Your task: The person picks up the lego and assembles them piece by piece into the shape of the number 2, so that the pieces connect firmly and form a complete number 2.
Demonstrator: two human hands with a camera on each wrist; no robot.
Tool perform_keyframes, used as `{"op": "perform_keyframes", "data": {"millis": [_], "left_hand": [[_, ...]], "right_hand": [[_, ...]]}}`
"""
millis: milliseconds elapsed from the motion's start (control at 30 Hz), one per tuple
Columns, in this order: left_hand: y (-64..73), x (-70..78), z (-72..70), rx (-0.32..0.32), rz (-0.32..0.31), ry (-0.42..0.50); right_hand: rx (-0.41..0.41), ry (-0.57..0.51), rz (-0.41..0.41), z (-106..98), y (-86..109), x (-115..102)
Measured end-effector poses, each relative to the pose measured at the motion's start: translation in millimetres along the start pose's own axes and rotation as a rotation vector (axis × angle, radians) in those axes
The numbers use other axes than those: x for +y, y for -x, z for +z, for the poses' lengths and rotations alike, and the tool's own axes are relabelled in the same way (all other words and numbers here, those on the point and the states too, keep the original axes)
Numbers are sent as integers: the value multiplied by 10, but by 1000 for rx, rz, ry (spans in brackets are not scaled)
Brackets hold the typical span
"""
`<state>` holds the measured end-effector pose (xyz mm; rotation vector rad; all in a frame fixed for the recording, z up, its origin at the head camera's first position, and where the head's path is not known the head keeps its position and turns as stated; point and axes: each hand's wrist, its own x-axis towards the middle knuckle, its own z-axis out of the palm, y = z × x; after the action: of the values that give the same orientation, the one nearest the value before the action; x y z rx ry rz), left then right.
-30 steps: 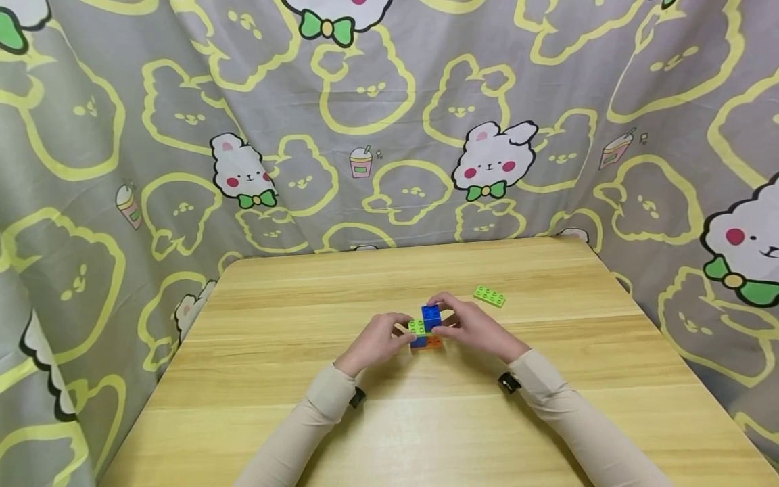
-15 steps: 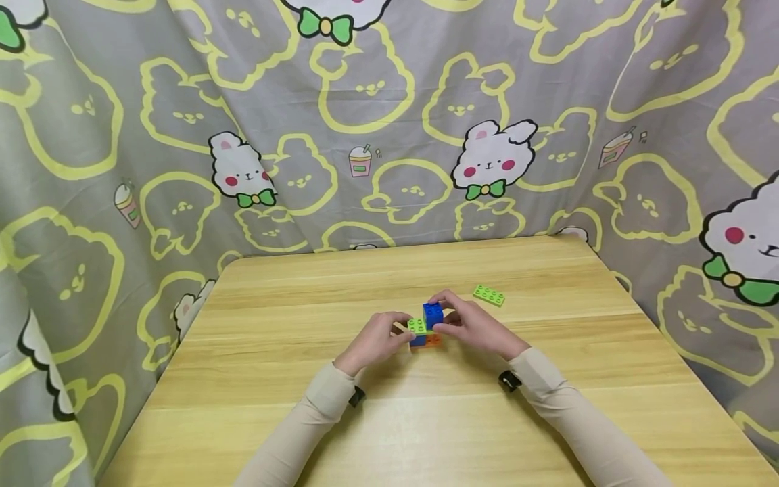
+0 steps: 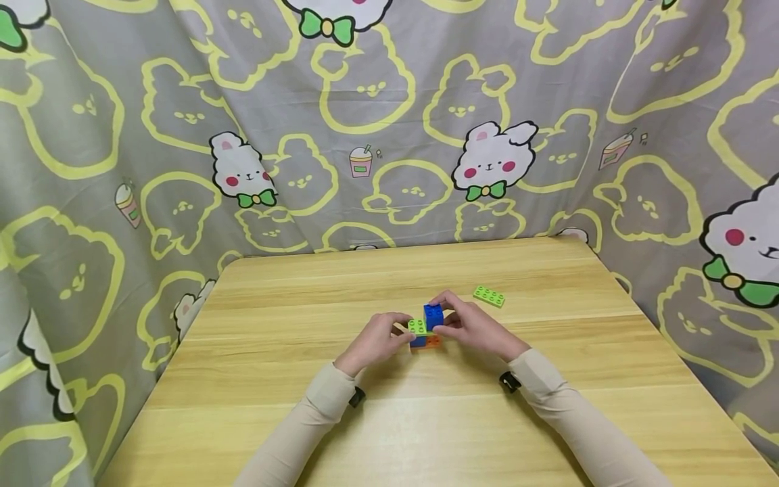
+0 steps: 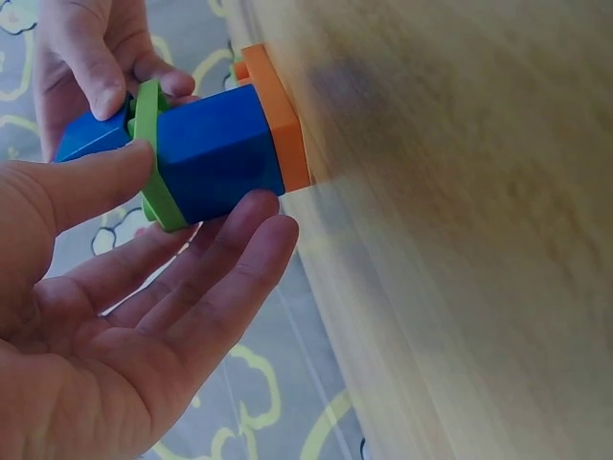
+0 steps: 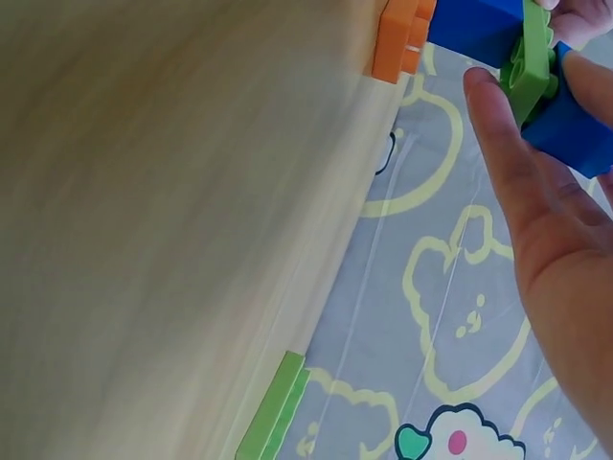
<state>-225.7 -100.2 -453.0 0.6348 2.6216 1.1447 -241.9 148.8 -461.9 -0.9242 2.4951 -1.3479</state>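
A small stack of toy building blocks stands on the table. Its base is an orange block (image 3: 433, 341), with a blue block (image 4: 220, 153) over its left part. Across that blue block lies a light green plate block (image 3: 416, 327), jutting out to the right. My left hand (image 3: 377, 341) grips the stack from the left, thumb on the green plate block and fingers around the far side. With thumb and fingers, my right hand (image 3: 475, 328) pinches an upper blue block (image 3: 433, 316) on the green plate block's right end. Whether its studs are fully seated is hidden.
Another light green plate block (image 3: 489, 296) lies loose on the wooden table (image 3: 292, 297), behind and right of the stack. A patterned curtain (image 3: 402, 88) hangs around the table's back and sides.
The upper blue block has shifted slightly to the right with my right hand's fingers on it. My left hand and the rest of the stack stay nearly still.
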Motion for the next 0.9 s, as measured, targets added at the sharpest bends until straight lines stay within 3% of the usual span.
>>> {"op": "perform_keyframes", "data": {"millis": [900], "left_hand": [[-1,7,8,8,-9,-7]], "right_hand": [[17,21,-41,11,-8,-33]]}}
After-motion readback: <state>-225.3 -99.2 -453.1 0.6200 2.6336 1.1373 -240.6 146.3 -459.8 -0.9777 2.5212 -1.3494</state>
